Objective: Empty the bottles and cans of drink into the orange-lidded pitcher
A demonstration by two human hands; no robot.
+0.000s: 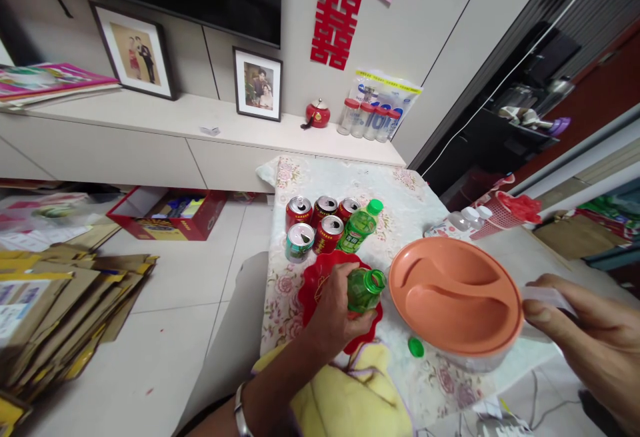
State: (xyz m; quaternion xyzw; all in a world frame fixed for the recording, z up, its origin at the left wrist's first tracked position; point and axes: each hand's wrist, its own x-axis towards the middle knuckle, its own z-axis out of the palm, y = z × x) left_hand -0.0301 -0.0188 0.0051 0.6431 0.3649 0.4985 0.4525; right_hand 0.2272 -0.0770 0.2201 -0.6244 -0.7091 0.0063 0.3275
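My left hand (333, 310) is wrapped round a green plastic bottle (364, 292), uncapped and tilted, above a red scalloped plate (310, 284). A loose green cap (416, 347) lies on the tablecloth to its right. On the right, my right hand (587, 330) pinches a translucent handle-like piece (550, 298) at the side of a clear container with an orange lid (463, 297). The lid's top has curved hollows. Behind the plate stand a capped green bottle (359, 229) and several opened drink cans (329, 234), mostly red.
The flowered tablecloth (400, 190) covers the table. A yellow cloth (355, 390) hangs at the near edge. Two white-capped bottles (470, 217) and a red basket (510, 207) stand at right. Flattened cardboard (65, 310) and a red box (165, 220) lie on the floor.
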